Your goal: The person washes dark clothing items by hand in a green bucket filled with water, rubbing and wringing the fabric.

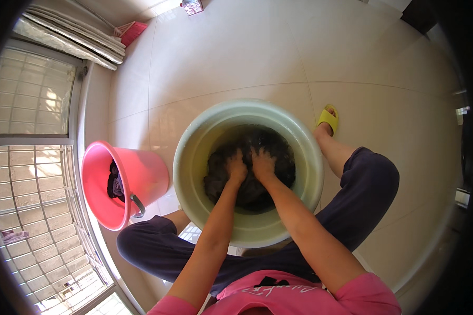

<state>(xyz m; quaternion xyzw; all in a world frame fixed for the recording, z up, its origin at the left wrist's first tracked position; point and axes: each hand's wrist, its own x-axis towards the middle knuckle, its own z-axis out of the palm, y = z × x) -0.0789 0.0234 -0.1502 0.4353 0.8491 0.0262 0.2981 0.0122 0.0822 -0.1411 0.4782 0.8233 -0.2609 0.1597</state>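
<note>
A large pale green plastic tub (246, 230) stands on the floor between my legs, with dark water and dark wet cloth (224, 185) inside. Both hands reach down into it. My left hand (236, 164) presses on the cloth with its fingers partly under the water. Close beside it on the right, my right hand (263, 161) lies palm down with fingers spread, the tips dipping into the dark water. Whether either hand grips a fold of cloth cannot be told.
Left of the tub is a pink plastic bucket (149, 169) with a dark handle and dark and purple cloth (116, 183) in it. A barred window (27, 177) and a gathered curtain (75, 37) line the left side. A red broom (132, 33) stands by the wall.
</note>
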